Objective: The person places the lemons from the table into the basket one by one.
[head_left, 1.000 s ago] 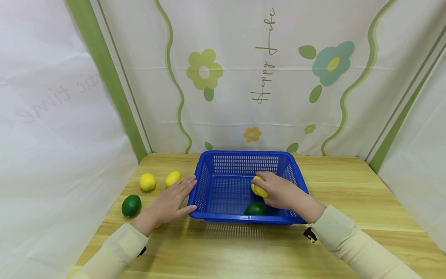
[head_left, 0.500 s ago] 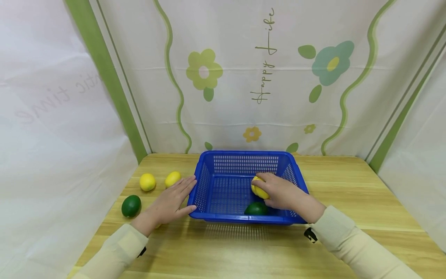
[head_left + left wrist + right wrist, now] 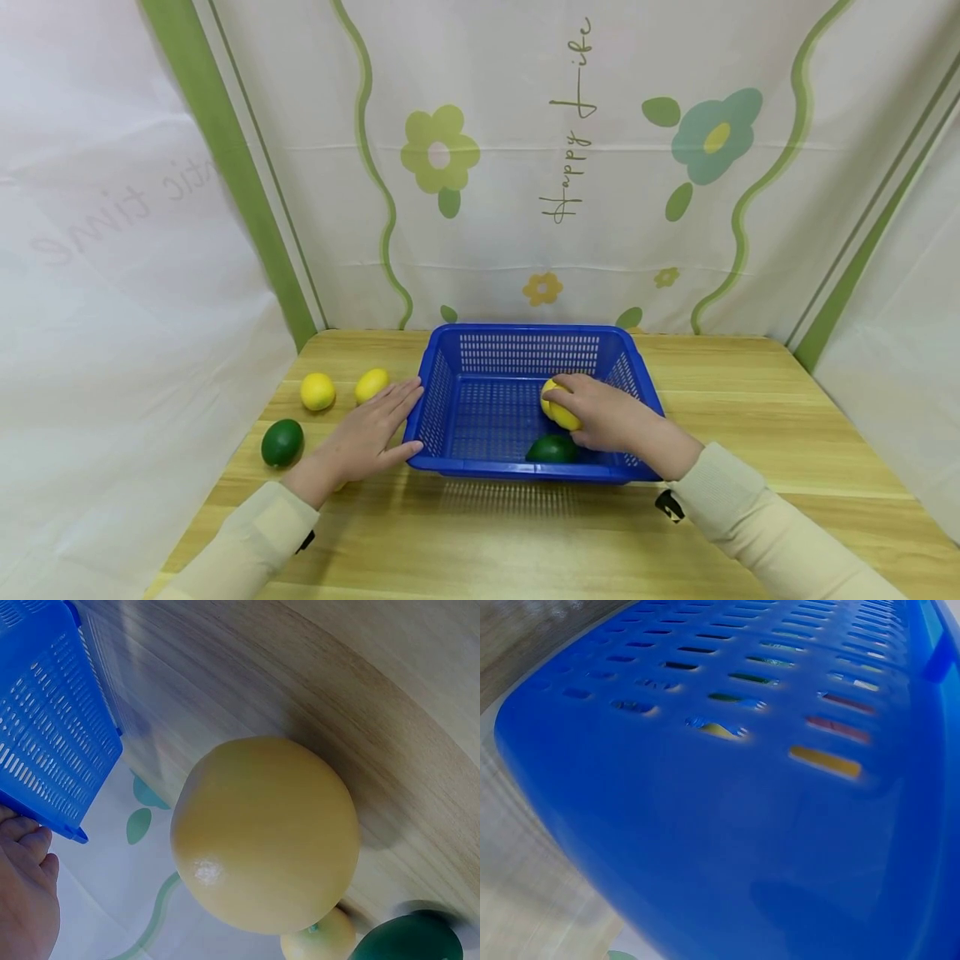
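Observation:
Inside the blue plastic basket [image 3: 487, 468], my right hand [image 3: 600, 410] grips a yellow lemon [image 3: 562, 416]. A second yellow surface shows behind that lemon, mostly covered by the fingers. Close by, a dark green oval fruit [image 3: 551, 448] lies near the front wall, its lower part hidden. My left hand [image 3: 369, 433] rests on the basket's left rim with its fingers straight; the left wrist view shows the same hand [image 3: 26, 892] by the rim. In the right wrist view the basket wall [image 3: 705, 825] hides the right hand, with yellow and green showing through slots.
Left of the basket on the wooden table [image 3: 540, 550] lie two lemons, a nearer-edge lemon [image 3: 318, 392] and another lemon [image 3: 372, 385], plus a dark green fruit [image 3: 282, 443]. A large-looking yellow fruit [image 3: 266, 836] sits under the left wrist. A patterned curtain [image 3: 495, 233] stands behind.
My right hand and the lemon in it have sunk very slightly inside the basket. The left hand, the basket and the other fruit stay where they were.

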### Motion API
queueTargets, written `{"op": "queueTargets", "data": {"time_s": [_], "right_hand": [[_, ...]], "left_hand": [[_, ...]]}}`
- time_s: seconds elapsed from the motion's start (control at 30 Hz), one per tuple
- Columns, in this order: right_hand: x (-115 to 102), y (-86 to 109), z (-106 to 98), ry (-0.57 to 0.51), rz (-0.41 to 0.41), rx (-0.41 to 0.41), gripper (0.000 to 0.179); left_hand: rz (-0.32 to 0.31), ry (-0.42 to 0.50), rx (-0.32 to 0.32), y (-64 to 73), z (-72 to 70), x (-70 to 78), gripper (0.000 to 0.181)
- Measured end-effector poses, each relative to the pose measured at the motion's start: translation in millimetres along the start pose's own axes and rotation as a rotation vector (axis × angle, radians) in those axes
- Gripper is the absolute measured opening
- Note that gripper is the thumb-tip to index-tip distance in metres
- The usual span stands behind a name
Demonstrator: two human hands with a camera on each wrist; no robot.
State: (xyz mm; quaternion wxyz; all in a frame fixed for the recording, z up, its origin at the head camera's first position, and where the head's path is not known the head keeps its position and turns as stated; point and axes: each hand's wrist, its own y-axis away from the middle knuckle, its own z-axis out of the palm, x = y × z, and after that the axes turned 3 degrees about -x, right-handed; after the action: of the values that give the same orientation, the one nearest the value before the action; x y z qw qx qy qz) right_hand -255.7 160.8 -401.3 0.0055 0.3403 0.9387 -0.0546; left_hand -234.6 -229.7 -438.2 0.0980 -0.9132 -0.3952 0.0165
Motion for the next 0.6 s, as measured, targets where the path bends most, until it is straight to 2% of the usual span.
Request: {"op": "queueTargets", "data": {"time_s": [0.27, 0.6], "right_hand": [[-0.3, 2.1, -2.9, 0.004, -0.015, 0.0, 0.052], [1.3, 6.0, -9.5, 0.017, 0.01, -0.006, 0.054]], "left_hand": [[0.009, 0.0, 0.011, 0.1, 1.6, -1.2, 0.076], [0.0, 0.007, -0.002, -0.2, 0.3, -0.3, 0.077]]}}
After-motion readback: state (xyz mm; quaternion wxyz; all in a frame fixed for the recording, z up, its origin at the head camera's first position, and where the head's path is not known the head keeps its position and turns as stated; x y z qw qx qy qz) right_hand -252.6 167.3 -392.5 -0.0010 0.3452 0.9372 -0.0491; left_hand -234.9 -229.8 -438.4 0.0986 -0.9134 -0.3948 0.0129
